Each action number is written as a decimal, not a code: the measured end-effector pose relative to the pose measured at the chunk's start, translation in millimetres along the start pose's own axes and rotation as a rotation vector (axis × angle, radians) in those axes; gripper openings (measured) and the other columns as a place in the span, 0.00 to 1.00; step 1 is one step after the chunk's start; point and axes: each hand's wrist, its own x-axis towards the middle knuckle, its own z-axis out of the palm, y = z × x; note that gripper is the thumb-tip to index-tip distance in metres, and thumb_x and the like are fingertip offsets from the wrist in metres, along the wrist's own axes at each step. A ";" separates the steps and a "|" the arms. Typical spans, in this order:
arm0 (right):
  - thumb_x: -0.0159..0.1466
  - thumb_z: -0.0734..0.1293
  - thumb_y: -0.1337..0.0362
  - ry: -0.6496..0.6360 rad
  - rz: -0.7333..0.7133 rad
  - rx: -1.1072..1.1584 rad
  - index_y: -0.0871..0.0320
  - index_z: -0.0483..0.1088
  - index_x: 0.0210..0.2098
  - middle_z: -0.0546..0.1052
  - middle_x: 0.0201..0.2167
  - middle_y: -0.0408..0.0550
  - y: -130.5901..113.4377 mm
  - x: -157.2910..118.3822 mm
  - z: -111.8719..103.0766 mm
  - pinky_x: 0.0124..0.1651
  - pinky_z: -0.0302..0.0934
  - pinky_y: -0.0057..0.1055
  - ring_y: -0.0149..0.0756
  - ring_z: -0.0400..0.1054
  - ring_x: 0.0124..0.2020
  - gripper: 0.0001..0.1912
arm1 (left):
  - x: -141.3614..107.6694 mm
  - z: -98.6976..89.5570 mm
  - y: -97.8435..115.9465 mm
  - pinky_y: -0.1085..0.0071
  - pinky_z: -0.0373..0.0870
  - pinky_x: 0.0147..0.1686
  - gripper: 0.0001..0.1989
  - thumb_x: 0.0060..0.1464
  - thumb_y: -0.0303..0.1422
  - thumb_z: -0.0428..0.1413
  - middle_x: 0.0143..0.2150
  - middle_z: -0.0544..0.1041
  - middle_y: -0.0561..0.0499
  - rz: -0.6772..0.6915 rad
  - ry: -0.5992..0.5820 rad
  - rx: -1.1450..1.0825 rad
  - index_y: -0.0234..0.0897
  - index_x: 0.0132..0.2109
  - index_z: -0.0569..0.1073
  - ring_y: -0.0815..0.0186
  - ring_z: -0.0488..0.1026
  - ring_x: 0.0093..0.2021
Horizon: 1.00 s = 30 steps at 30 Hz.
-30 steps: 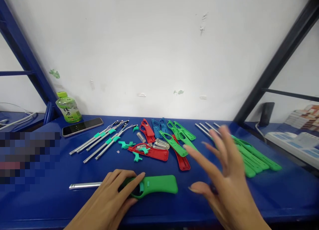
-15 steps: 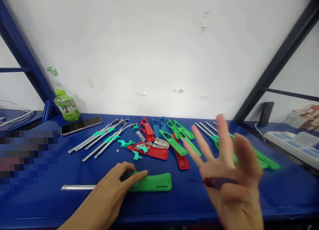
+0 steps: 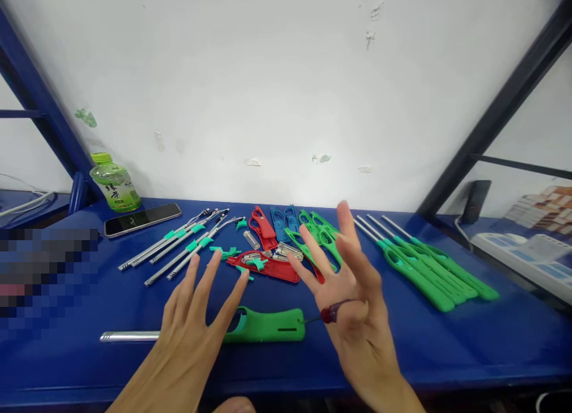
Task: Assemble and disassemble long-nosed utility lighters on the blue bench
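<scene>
A green long-neck lighter [image 3: 279,326] lies across the front of the table, its metal tube [image 3: 129,337] pointing left. My left hand [image 3: 183,341] is over the tube and the trigger loop, fingers spread, gripping nothing. Palm turned up, my right hand [image 3: 357,335] is beside the handle's right end. A small screwdriver [image 3: 329,313] with a dark red handle is held there under the thumb, while the other fingers stretch out. Its thin shaft points left toward the lighter's end; whether it touches is unclear.
Behind lie red lighter shells [image 3: 277,269], blue shells [image 3: 280,225], clear fuel tanks [image 3: 288,252] and teal triggers [image 3: 226,252]. Metal tubes with wires [image 3: 179,255], a phone [image 3: 143,220] and a bottle [image 3: 117,186] are at left. Several green lighters [image 3: 424,276] lie at right.
My left hand has let go of the lighter and its fingers have spread. My right hand has moved left with the screwdriver, closer to the handle's end.
</scene>
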 end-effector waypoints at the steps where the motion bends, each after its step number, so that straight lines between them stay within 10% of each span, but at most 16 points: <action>1: 0.77 0.63 0.48 -0.002 0.015 0.047 0.22 0.64 0.70 0.31 0.83 0.27 1.2 0.2 1.0 0.71 0.63 0.64 0.64 0.46 0.79 0.23 | -1.3 2.0 -1.1 0.25 0.56 0.67 0.45 0.66 0.64 0.50 0.83 0.45 0.41 0.007 0.000 -0.001 0.53 0.81 0.49 0.23 0.44 0.78; 8: 0.77 0.64 0.50 -0.033 0.043 0.046 0.24 0.66 0.69 0.31 0.82 0.24 5.1 2.1 -2.1 0.73 0.59 0.65 0.63 0.45 0.80 0.22 | 0.6 21.6 -7.5 0.46 0.78 0.58 0.27 0.70 0.41 0.58 0.69 0.69 0.44 -0.068 -0.017 -0.053 0.57 0.72 0.66 0.45 0.71 0.64; 30: 0.78 0.61 0.46 0.065 0.186 -0.041 0.39 0.76 0.56 0.44 0.82 0.37 7.3 5.2 -17.9 0.67 0.71 0.55 0.56 0.55 0.77 0.15 | 47.1 20.2 -13.2 0.54 0.73 0.58 0.20 0.69 0.40 0.60 0.57 0.72 0.48 -0.170 -0.435 -0.385 0.56 0.65 0.77 0.54 0.75 0.54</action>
